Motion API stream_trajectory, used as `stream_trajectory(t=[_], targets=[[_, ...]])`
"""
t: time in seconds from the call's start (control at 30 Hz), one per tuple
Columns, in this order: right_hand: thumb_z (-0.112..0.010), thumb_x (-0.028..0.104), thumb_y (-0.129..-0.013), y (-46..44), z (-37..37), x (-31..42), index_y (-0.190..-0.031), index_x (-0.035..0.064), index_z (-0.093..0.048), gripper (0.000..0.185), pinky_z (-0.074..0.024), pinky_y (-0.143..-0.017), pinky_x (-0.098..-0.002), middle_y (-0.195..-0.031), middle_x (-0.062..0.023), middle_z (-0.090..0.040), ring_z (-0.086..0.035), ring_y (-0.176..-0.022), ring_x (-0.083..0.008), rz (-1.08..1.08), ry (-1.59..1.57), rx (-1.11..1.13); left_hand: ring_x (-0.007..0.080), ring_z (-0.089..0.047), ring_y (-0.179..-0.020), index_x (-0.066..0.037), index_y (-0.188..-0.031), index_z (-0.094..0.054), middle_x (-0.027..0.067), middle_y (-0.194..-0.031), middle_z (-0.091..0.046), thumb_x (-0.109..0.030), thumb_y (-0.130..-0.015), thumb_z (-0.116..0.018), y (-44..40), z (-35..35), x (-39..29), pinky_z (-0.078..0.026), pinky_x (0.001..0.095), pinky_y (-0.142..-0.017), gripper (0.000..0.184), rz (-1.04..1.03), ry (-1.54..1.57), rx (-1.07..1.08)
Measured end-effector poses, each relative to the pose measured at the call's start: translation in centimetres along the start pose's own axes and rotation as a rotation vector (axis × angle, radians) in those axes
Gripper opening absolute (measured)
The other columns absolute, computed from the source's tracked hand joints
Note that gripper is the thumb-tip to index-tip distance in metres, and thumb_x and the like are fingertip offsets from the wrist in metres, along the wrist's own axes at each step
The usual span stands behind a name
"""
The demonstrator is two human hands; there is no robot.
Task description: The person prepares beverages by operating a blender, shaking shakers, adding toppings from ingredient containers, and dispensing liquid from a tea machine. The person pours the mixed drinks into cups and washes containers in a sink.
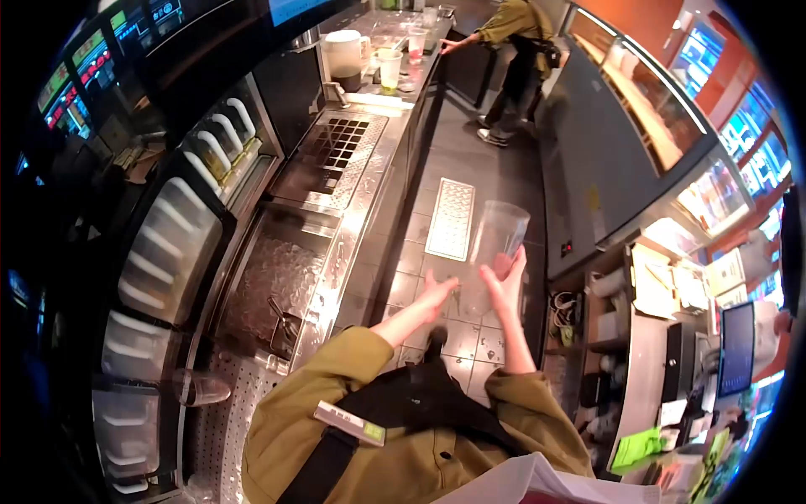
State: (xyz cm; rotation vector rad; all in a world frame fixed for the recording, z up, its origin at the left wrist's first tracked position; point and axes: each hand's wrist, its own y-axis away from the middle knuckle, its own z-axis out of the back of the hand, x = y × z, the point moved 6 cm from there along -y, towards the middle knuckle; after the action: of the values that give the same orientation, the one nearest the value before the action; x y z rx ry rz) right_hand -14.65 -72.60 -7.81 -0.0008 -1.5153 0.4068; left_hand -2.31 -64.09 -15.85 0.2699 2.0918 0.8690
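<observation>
My right hand [506, 281] is wrapped round the lower part of a tall clear plastic cup [501, 227], held tilted above the tiled floor. The cup is see-through, and its contents, if any, are hard to make out. Just left of it, my left hand [437, 298] is held out with its fingers stretched, apart from the cup. It appears to hold nothing. Slight motion blur softens the fingertips.
Along the left counter are an ice bin [273, 277] with a metal scoop [285, 323], a drain grate [336, 147], a white pitcher [342, 52] and a drink cup [389, 69]. A co-worker [516, 59] stands at the far end. A monitor [736, 349] stands right.
</observation>
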Motion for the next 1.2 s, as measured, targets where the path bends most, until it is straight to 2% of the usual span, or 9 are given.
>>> stream_trajectory(t=[0.07, 0.17, 0.27, 0.4, 0.5, 0.6, 0.67, 0.93, 1.2], targets=[[-0.075, 0.021, -0.064, -5.9, -0.7, -2.0, -0.135, 0.0005, -0.017, 0.094, -0.0317, -0.099, -0.0346, -0.134, -0.0195, -0.032, -0.037, -0.121, -0.0269, 0.009, 0.185, 0.115, 0.0323, -0.032, -0.123, -0.012, -0.139, -0.008, 0.0187, -0.138, -0.025, -0.043, -0.08, -0.06, -5.1, 0.9, -6.4, -0.027, 0.0431, -0.101, 0.084, -0.528, -0.087, -0.005], [-0.077, 0.027, -0.06, -12.9, -5.4, -3.0, -0.134, 0.0007, -0.021, 0.096, -0.0321, -0.1, -0.0366, -0.13, -0.02, -0.038, -0.04, -0.119, -0.0286, 0.219, 0.49, 0.322, 0.0296, -0.038, -0.118, -0.009, -0.138, -0.01, 0.0227, -0.131, -0.031, -0.034, -0.074, -0.069, -9.0, -0.4, -17.0, -0.031, 0.0393, -0.098, 0.09, -0.923, -0.163, -0.121], [-0.075, 0.038, -0.061, -19.3, -11.0, -2.6, -0.134, -0.0005, -0.02, 0.099, -0.0353, -0.094, -0.0425, -0.128, -0.0214, -0.04, -0.043, -0.114, -0.038, 0.375, 0.586, 0.412, 0.0284, -0.043, -0.113, -0.002, -0.133, -0.021, 0.0231, -0.123, -0.041, -0.022, -0.069, -0.074, -10.5, -0.2, -25.8, -0.034, 0.0361, -0.097, 0.085, -1.001, -0.13, -0.248], [-0.067, 0.039, -0.07, -27.9, -20.9, -2.3, -0.134, 0.0008, -0.024, 0.086, -0.0332, -0.097, -0.0426, -0.131, -0.0262, -0.034, -0.039, -0.118, -0.0399, 0.516, 0.224, 0.798, 0.0236, -0.046, -0.11, 0.001, -0.133, -0.021, 0.017, -0.12, -0.045, -0.018, -0.065, -0.077, -8.4, 6.1, -36.0, -0.038, 0.0359, -0.094, 0.09, -1.075, -0.385, -0.875], [-0.06, 0.039, -0.076, -33.1, -27.2, -1.1, -0.126, 0.0033, -0.041, 0.064, -0.036, -0.095, -0.0402, -0.133, -0.0231, -0.033, -0.042, -0.116, -0.0356, 0.493, 0.452, 0.994, 0.0207, -0.055, -0.098, 0.001, -0.133, -0.013, 0.0153, -0.118, -0.048, -0.011, -0.071, -0.072, -8.1, 12.8, -40.4, -0.046, 0.0308, -0.084, 0.088, -1.107, 0.046, -0.706], [-0.062, 0.026, -0.077, -37.2, -34.9, -0.3, -0.118, 0.0009, -0.047, 0.05, -0.0436, -0.082, -0.0359, -0.108, -0.0178, -0.053, -0.055, -0.095, -0.0291, 0.569, 0.137, 1.131, 0.0185, -0.056, -0.096, 0.002, -0.134, -0.01, 0.0165, -0.118, -0.049, -0.012, -0.072, -0.071, -7.6, 18.5, -45.4, -0.044, 0.0306, -0.087, 0.088, -1.185, 0.032, -0.779], [-0.065, 0.011, -0.074, -38.2, -37.2, 6.2, -0.109, -0.0012, -0.051, 0.039, -0.0451, -0.078, -0.0337, -0.098, -0.0155, -0.057, -0.057, -0.087, -0.0261, 0.706, -0.018, 1.077, 0.021, -0.054, -0.1, 0.002, -0.133, -0.01, 0.0162, -0.12, -0.047, -0.014, -0.071, -0.073, -10.6, 24.8, -48.6, -0.039, 0.0323, -0.092, 0.089, -1.042, -0.155, -0.853], [-0.065, 0.012, -0.07, -44.5, -42.8, 24.7, -0.082, 0.0024, -0.049, 0.022, -0.0336, -0.094, -0.044, -0.123, -0.0157, -0.048, -0.04, -0.117, -0.0361, 1.419, -0.337, 0.477, 0.0226, -0.039, -0.117, -0.004, -0.132, -0.007, 0.0113, -0.126, -0.038, -0.004, -0.065, -0.073, -8.6, 25.4, -60.5, -0.026, 0.0376, -0.102, 0.094, -1.574, -0.25, -0.764], [-0.066, 0.014, -0.067, -45.1, -45.5, 19.2, -0.068, 0.0067, -0.049, 0.018, -0.025, -0.1, -0.0474, -0.104, -0.011, -0.061, -0.049, -0.109, -0.031, 1.57, -0.43, 0.696, 0.0232, -0.031, -0.122, -0.006, -0.133, -0.013, 0.0106, -0.13, -0.03, -0.015, -0.061, -0.077, -7.8, 26.1, -61.0, -0.025, 0.0375, -0.102, 0.097, -1.582, -0.538, -0.978]])
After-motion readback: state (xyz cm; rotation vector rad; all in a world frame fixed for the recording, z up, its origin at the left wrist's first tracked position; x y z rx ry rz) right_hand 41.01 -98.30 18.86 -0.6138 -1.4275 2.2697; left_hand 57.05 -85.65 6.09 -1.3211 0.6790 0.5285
